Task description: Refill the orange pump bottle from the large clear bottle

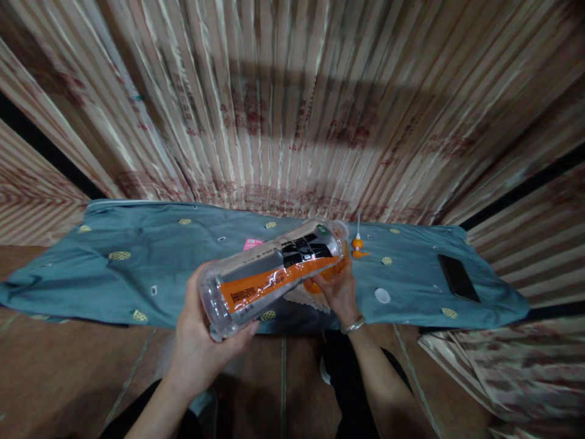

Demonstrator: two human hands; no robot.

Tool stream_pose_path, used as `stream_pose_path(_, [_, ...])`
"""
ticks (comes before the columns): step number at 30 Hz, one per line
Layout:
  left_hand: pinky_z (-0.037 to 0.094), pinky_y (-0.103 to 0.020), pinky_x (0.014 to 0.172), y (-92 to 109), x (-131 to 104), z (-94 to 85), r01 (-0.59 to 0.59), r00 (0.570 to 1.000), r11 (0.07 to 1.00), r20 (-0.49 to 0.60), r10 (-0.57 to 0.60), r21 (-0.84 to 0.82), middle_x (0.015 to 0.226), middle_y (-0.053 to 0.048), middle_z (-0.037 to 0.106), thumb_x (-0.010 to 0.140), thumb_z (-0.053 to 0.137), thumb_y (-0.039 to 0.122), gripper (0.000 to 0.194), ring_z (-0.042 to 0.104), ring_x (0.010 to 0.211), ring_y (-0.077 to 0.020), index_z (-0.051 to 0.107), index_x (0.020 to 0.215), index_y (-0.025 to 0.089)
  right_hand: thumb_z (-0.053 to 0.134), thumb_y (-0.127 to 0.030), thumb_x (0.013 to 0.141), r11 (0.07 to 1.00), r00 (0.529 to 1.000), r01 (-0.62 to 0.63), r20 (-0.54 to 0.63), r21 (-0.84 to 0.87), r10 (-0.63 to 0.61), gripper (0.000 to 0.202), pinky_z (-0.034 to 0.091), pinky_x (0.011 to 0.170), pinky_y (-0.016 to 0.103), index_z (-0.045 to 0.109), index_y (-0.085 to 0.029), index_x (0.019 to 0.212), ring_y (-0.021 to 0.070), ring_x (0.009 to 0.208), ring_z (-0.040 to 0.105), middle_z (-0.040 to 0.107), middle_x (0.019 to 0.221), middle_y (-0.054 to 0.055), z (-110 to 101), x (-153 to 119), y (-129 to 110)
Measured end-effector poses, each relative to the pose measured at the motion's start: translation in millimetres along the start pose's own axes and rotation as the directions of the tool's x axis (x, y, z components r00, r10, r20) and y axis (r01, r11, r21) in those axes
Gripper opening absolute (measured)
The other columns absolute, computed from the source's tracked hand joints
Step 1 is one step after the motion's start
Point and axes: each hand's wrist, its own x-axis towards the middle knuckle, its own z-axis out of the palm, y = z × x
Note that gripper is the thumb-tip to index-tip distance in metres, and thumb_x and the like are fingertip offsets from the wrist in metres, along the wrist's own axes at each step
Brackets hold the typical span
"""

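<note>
A large clear plastic bottle [274, 268] with an orange, black and grey label lies tilted across the middle of the view. My left hand [205, 323] is closed round its base end, at the lower left. The neck end points to the upper right. Under that end my right hand [340, 292] is closed on an orange bottle [326, 281], largely hidden behind the clear one. Whether the two mouths touch, I cannot tell. Just right of them lies an orange pump head [358, 247] with a thin pale tube. A white round cap [382, 296] rests nearby.
A teal patterned cloth [150, 268] covers the low table. On it are a black phone [458, 278] at the right, a pink packet [252, 244] behind the bottle and a whitish lacy-edged piece [306, 299] below it. Striped curtain [283, 110] hangs behind.
</note>
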Motion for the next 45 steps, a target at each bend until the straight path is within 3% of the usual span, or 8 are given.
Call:
stream_pose_path(2, [0.065, -0.051, 0.101, -1.9, -0.2, -1.3, -0.016, 1.000, 1.000, 0.025, 0.015, 0.017, 0.131, -0.014, 0.072, 0.070, 0.089, 0.044, 0.086, 0.076, 0.118, -0.0368, 0.050, 0.144, 0.023, 0.081, -0.065, 0.062, 1.000, 1.000, 0.003, 0.001, 0.005, -0.003, 0.077, 0.062, 0.082, 0.046, 0.052, -0.022, 0.119, 0.0351, 0.097, 0.077, 0.077, 0.105, 0.013, 0.4, -0.1, -0.5])
stream_pose_path(8, [0.065, -0.055, 0.098, 4.9, -0.8, 2.4, -0.011, 0.997, 1.000, -0.075, 0.013, 0.021, 0.126, -0.014, 0.073, 0.070, 0.085, 0.054, 0.083, 0.077, 0.114, -0.0388, 0.053, 0.140, 0.022, 0.080, -0.066, 0.062, 1.000, 1.000, -0.020, 0.011, -0.020, 0.020, 0.079, 0.063, 0.083, 0.048, 0.053, -0.021, 0.121, 0.0357, 0.097, 0.076, 0.077, 0.105, 0.012, -0.3, -0.2, -0.7])
stream_pose_path(13, [0.065, -0.053, 0.101, 0.3, -0.3, -1.3, -0.049, 0.999, 0.997, 0.021, 0.047, 0.061, 0.132, -0.015, 0.071, 0.075, 0.086, 0.049, 0.083, 0.076, 0.119, -0.0371, 0.048, 0.144, 0.022, 0.080, -0.066, 0.066, 1.000, 1.000, 0.013, 0.015, -0.024, -0.013, 0.082, 0.062, 0.089, 0.047, 0.053, -0.021, 0.128, 0.0355, 0.107, 0.076, 0.077, 0.116, 0.013, -0.3, -0.3, 2.6])
stream_pose_path(21, [0.064, -0.052, 0.104, -8.5, -2.4, -5.7, -0.074, 0.995, 0.996, 0.063, 0.071, 0.040, 0.138, -0.014, 0.069, 0.078, 0.086, 0.044, 0.086, 0.074, 0.124, -0.0365, 0.044, 0.150, 0.025, 0.081, -0.067, 0.064, 1.000, 1.000, -0.012, 0.015, -0.009, 0.012, 0.082, 0.063, 0.085, 0.051, 0.053, -0.020, 0.126, 0.0364, 0.098, 0.078, 0.079, 0.110, 0.014, 0.4, 0.0, 2.8])
stream_pose_path(27, [0.063, -0.054, 0.106, -4.9, -0.5, -3.4, -0.059, 0.997, 0.997, 0.050, 0.056, 0.041, 0.138, -0.015, 0.069, 0.078, 0.085, 0.045, 0.083, 0.073, 0.125, -0.0375, 0.046, 0.148, 0.023, 0.083, -0.069, 0.064, 1.000, 1.000, 0.010, -0.006, 0.021, -0.010, 0.078, 0.064, 0.081, 0.050, 0.056, -0.024, 0.121, 0.0355, 0.094, 0.078, 0.079, 0.106, 0.013, 0.7, -1.0, 3.4])
stream_pose_path(36, [0.062, -0.054, 0.107, -3.4, -0.4, -4.6, -0.017, 0.999, 1.000, 0.034, 0.017, -0.001, 0.135, -0.015, 0.070, 0.073, 0.089, 0.043, 0.086, 0.074, 0.124, -0.0378, 0.048, 0.146, 0.022, 0.083, -0.067, 0.067, 0.999, 0.999, 0.053, -0.004, 0.012, -0.053, 0.081, 0.064, 0.090, 0.051, 0.056, -0.020, 0.127, 0.0359, 0.105, 0.077, 0.077, 0.116, 0.014, 0.9, -0.3, 4.1])
stream_pose_path(45, [0.066, -0.048, 0.099, -3.5, 0.7, -3.0, 0.000, 0.998, 0.999, 0.057, 0.002, -0.038, 0.129, -0.011, 0.074, 0.073, 0.090, 0.042, 0.086, 0.078, 0.115, -0.0342, 0.047, 0.145, 0.023, 0.085, -0.063, 0.063, 0.999, 0.999, -0.021, 0.033, 0.028, 0.020, 0.088, 0.064, 0.088, 0.053, 0.056, -0.017, 0.133, 0.0408, 0.106, 0.077, 0.078, 0.117, 0.019, -1.4, 0.1, 2.7])
